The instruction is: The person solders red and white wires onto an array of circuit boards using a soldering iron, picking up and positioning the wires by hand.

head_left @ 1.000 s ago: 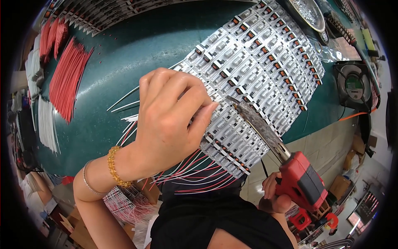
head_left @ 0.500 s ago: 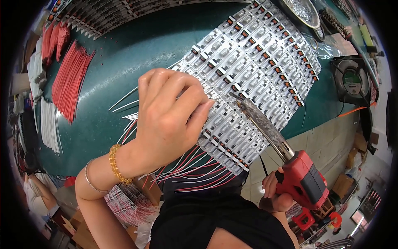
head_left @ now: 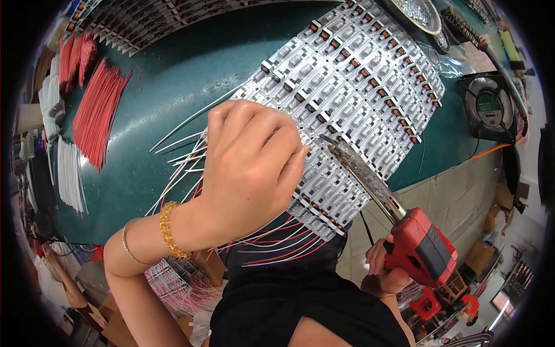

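My left hand is pinched shut over a sheet of silver LED module boards, with what looks like a white wire in its fingers. The grip itself is mostly hidden under the fingers. Gripped in my right hand is a red soldering gun. Its worn, darkened tip points up and left, just right of my left fingertips, over the boards. Red and white wires trail from the near edge of the sheet and out from under my left hand.
Bundles of red wires and white wires lie on the green table at left. A metal dish, a coiled holder and a black fan stand at right. Further boards line the back.
My left hand has shifted slightly right, nearer the soldering gun's tip. The board sheet has slid a little left; the soldering gun has barely moved.
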Action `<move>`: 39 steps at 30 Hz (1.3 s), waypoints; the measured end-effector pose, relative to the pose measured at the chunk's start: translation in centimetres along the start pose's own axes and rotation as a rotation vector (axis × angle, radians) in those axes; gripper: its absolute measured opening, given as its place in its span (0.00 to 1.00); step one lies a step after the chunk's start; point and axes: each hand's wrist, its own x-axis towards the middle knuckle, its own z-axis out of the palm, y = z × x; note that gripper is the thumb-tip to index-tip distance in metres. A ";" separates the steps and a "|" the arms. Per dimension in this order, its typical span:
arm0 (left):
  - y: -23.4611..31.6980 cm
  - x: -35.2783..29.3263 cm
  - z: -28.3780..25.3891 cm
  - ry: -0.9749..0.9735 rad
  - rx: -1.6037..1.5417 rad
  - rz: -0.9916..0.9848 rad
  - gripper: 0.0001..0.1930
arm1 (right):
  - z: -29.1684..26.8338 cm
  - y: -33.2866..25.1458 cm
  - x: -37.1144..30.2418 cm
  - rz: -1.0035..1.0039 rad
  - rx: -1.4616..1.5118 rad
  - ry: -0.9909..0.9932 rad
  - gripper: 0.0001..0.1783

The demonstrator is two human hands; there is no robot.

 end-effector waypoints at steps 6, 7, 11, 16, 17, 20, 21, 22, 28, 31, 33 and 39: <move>-0.2 -0.1 0.1 -0.011 -0.001 0.008 0.07 | -1.5 2.6 -1.0 -0.083 0.006 -0.026 0.40; -0.2 -0.1 0.1 -0.012 0.000 0.008 0.07 | -2.0 2.8 -1.0 -0.126 -0.061 -0.120 0.41; -0.3 0.0 0.0 -0.011 0.004 0.012 0.07 | -0.1 1.4 -0.9 -0.068 0.024 0.081 0.37; -0.3 0.0 0.1 -0.017 0.004 0.018 0.07 | -0.2 0.8 0.0 -0.073 0.027 -0.006 0.36; -0.3 0.0 0.1 -0.016 0.005 0.018 0.07 | -0.1 0.7 0.1 -0.075 0.030 -0.005 0.36; -0.2 0.1 0.1 -0.008 0.005 0.022 0.07 | 0.0 0.9 0.1 -0.084 0.074 -0.014 0.36; -0.2 0.1 0.0 -0.003 0.004 0.022 0.08 | -0.2 1.6 0.0 -0.148 0.072 -0.034 0.39; -0.2 0.1 -0.1 -0.005 0.004 0.026 0.08 | -0.3 2.0 -0.1 -0.212 0.070 -0.053 0.50; -0.4 0.3 -0.4 -0.038 0.037 0.065 0.09 | 0.4 0.9 0.1 -0.169 0.159 -0.030 0.51; -0.1 0.3 -0.2 -0.037 0.015 0.110 0.10 | 0.4 1.2 0.1 -0.167 0.150 0.010 0.51; -0.2 0.1 0.1 -0.051 0.055 0.186 0.09 | 0.4 1.1 0.1 -0.157 0.142 0.008 0.52; 0.5 -0.1 0.7 -0.052 0.162 0.127 0.10 | 0.6 1.3 -0.3 -0.151 0.120 0.053 0.54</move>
